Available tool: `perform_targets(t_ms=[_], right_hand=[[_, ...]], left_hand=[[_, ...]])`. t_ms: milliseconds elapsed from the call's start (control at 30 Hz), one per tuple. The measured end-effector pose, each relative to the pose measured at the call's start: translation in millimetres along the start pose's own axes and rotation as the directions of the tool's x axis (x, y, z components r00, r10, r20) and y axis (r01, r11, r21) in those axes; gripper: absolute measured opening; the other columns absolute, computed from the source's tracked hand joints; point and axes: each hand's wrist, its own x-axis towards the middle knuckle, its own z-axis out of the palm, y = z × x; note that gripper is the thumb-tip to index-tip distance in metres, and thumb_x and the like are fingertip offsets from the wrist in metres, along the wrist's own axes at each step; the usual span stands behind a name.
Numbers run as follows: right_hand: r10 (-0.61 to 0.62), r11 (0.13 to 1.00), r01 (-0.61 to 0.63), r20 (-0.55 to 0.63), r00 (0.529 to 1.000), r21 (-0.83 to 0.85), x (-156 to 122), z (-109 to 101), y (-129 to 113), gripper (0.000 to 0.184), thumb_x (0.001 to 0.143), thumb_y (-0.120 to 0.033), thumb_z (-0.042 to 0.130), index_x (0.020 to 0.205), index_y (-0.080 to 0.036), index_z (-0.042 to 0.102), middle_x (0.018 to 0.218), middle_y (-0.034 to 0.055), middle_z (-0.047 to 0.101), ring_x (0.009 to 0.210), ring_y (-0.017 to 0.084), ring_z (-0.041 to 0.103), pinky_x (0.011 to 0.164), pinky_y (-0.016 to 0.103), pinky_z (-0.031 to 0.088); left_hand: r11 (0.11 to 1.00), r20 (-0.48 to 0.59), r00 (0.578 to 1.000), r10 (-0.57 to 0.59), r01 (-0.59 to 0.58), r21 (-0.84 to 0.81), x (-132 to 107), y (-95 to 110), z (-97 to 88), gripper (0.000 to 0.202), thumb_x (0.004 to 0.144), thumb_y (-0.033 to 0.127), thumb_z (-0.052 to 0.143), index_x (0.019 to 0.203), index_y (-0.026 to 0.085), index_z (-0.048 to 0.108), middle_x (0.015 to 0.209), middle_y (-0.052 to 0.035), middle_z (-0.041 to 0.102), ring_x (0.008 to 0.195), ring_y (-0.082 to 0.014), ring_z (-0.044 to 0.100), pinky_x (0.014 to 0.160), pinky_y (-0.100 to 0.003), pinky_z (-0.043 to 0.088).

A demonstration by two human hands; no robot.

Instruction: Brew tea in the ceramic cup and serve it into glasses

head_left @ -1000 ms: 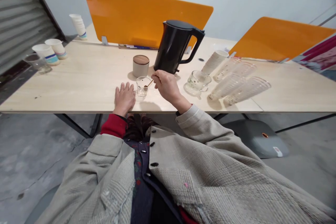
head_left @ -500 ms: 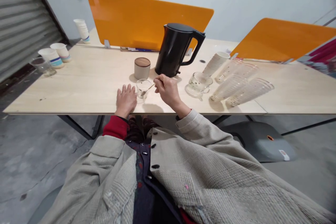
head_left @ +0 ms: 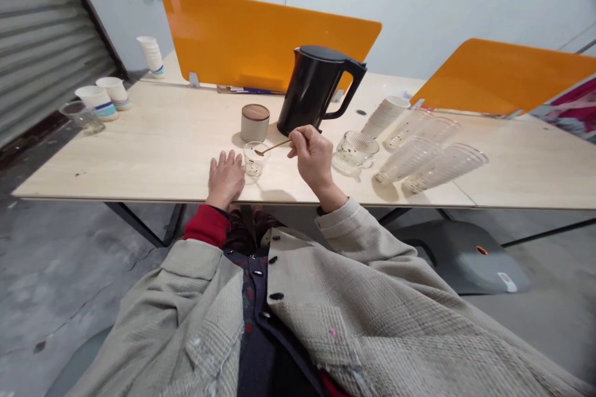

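The right hand [head_left: 314, 158] is closed to a pinch, thumb and fingertips holding a slender gold-coloured spoon [head_left: 274, 147]; the spoon's bowl lies at the rim of a small clear drinking glass [head_left: 255, 161], contact not determinable; the left hand [head_left: 226, 178] lies open, palm down, fingers apart, on the pale wood-finish table [head_left: 139, 146], just beside that glass; behind the glass stands a grey cylindrical canister with a wooden lid [head_left: 255, 123]; a black electric kettle [head_left: 310, 90] stands beyond the right hand; to the right sit a clear ribbed glass mug on a clear saucer [head_left: 356, 150] and clear ribbed tumblers lying on their sides [head_left: 419, 161]; an orange divider panel [head_left: 265, 31] rises behind.
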Motion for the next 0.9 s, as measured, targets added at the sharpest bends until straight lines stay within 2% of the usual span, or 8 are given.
perform_targets(t_ms=[200,300,400,567,667,767,833,900], right_hand=[[0.201,0.967,-0.199,0.001,0.980,0.161,12.9,-1.5,12.8,0.045,0.106,-0.064,0.066,0.089,-0.023,0.065,0.068,-0.0068,0.063,0.053,0.008,0.063,0.055,0.021,0.051],[0.284,0.935,-0.280,0.015,0.959,0.219,16.4,3.0,21.2,0.043,0.104,-0.062,0.070,0.086,-0.022,0.063,0.066,-0.0079,0.061,0.050,0.007,0.061,0.053,0.019,0.050],[0.329,0.923,-0.325,0.016,0.944,0.204,15.6,9.6,23.0,0.037,0.107,-0.052,0.068,0.085,-0.022,0.063,0.064,-0.0087,0.060,0.049,0.006,0.059,0.052,0.019,0.048],[0.287,0.956,-0.292,0.112,0.951,0.036,11.1,20.2,15.4,0.028,0.107,-0.028,0.063,0.080,-0.022,0.061,0.064,-0.0087,0.060,0.049,0.006,0.059,0.054,0.019,0.045],[0.272,0.961,-0.278,0.145,0.951,0.017,10.0,19.6,13.2,0.029,0.108,-0.028,0.062,0.080,-0.022,0.061,0.065,-0.0079,0.060,0.050,0.007,0.060,0.056,0.020,0.045],[0.200,0.978,-0.202,0.049,0.979,0.052,11.0,5.5,12.2,0.031,0.111,-0.041,0.062,0.086,-0.022,0.063,0.069,-0.0070,0.061,0.054,0.008,0.062,0.058,0.021,0.048],[0.117,0.991,-0.114,-0.050,0.992,0.069,12.5,-12.3,10.5,0.034,0.111,-0.051,0.060,0.091,-0.023,0.064,0.073,-0.0061,0.062,0.058,0.009,0.064,0.060,0.022,0.050],[0.037,0.998,-0.028,-0.174,0.984,0.058,14.4,-35.3,9.0,0.035,0.112,-0.055,0.058,0.096,-0.025,0.065,0.076,-0.0051,0.063,0.060,0.010,0.066,0.061,0.024,0.052]], left_hand=[[1.000,0.004,1.000,0.010,-0.011,0.013,-0.2,0.0,-2.4,0.063,0.115,0.035,0.026,0.170,0.018,0.051,0.184,-0.0122,0.040,0.173,-0.0378,0.031,0.141,-0.062,0.025],[1.000,0.017,1.000,0.005,-0.005,0.013,-0.5,1.1,-3.4,0.063,0.115,0.034,0.025,0.170,0.016,0.049,0.185,-0.0116,0.038,0.174,-0.0381,0.029,0.141,-0.062,0.023],[1.000,0.017,1.000,0.004,-0.004,0.015,-0.3,1.3,-2.7,0.063,0.115,0.034,0.024,0.170,0.016,0.049,0.185,-0.0118,0.038,0.174,-0.0388,0.028,0.141,-0.062,0.022],[1.000,0.003,1.000,0.014,-0.014,0.024,0.9,-0.8,1.0,0.063,0.115,0.035,0.024,0.170,0.018,0.050,0.185,-0.0118,0.039,0.174,-0.0384,0.029,0.140,-0.063,0.024],[1.000,-0.003,1.000,0.015,-0.015,0.019,1.4,-1.8,2.6,0.063,0.115,0.036,0.024,0.169,0.017,0.050,0.184,-0.0122,0.040,0.173,-0.0386,0.030,0.140,-0.063,0.025],[1.000,-0.010,1.000,0.015,-0.015,0.015,1.6,-2.0,4.0,0.064,0.115,0.036,0.024,0.169,0.017,0.051,0.184,-0.0120,0.040,0.173,-0.0383,0.031,0.141,-0.063,0.024],[1.000,-0.014,1.000,0.012,-0.012,0.014,1.8,-1.9,5.0,0.064,0.114,0.037,0.025,0.169,0.017,0.051,0.184,-0.0117,0.040,0.173,-0.0380,0.031,0.141,-0.063,0.024],[1.000,-0.018,1.000,0.004,-0.004,0.011,2.1,-2.0,5.5,0.064,0.114,0.036,0.024,0.170,0.018,0.051,0.184,-0.0114,0.040,0.173,-0.0375,0.031,0.141,-0.063,0.023]])
